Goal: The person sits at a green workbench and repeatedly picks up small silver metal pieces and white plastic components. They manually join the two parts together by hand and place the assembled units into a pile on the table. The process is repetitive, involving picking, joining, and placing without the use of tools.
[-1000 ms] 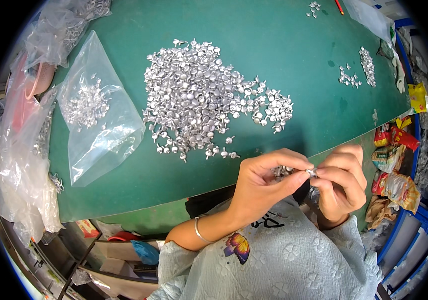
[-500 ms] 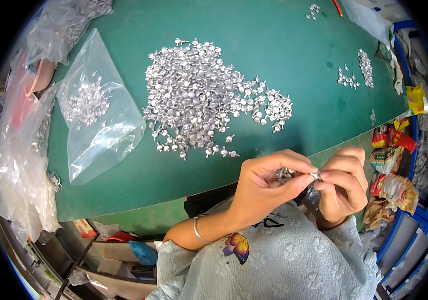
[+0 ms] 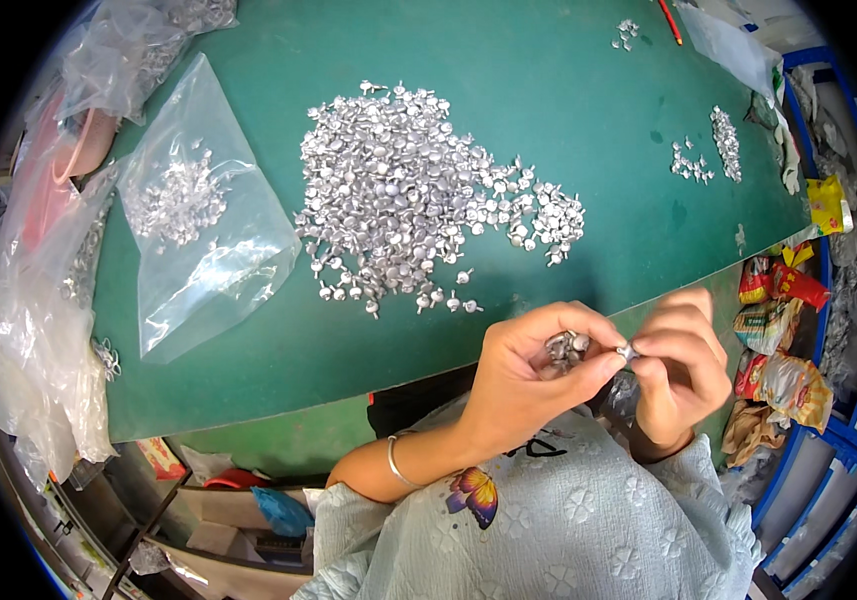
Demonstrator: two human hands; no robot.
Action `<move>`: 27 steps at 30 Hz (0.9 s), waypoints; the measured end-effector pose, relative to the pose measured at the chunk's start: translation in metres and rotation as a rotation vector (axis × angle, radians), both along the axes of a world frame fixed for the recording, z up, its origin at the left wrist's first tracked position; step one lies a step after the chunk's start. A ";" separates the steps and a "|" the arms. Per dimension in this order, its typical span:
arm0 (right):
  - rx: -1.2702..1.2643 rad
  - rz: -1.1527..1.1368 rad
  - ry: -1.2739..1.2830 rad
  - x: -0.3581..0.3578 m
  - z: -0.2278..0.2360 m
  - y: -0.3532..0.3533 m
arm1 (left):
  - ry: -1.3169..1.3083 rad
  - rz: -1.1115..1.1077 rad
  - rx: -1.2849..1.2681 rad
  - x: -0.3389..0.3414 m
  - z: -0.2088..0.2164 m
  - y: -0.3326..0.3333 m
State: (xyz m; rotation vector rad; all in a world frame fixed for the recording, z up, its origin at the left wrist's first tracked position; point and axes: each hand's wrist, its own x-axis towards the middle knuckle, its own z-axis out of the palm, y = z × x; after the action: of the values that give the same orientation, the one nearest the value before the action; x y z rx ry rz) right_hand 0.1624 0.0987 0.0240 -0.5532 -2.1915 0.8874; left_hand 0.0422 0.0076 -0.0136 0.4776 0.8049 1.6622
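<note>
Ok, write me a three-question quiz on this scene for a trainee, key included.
1. True or false: the left hand is empty.
2. Multiple choice: where does the large pile of metal pieces lie relative to the clear bag lying flat on the green table?
A) To its left
B) To its right
C) Inside it
3. Fill in: a silver bangle circles the person's ____ arm.

Key:
1. False; several metal pieces sit within its curled fingers.
2. B
3. left

more of the metal pieces [image 3: 570,346] showing in the left hand [image 3: 516,372], view of the green table [image 3: 238,385] slightly shifted
</note>
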 end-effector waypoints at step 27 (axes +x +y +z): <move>0.138 -0.207 -0.348 -0.028 -0.079 0.070 | -0.387 -0.031 -0.224 -0.005 -0.041 0.012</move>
State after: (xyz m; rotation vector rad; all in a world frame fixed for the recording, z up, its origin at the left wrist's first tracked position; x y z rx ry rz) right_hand 0.1341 0.1685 -0.0546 -0.9027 -2.4245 0.5571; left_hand 0.0372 0.0195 -0.0548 0.0086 0.6785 1.5479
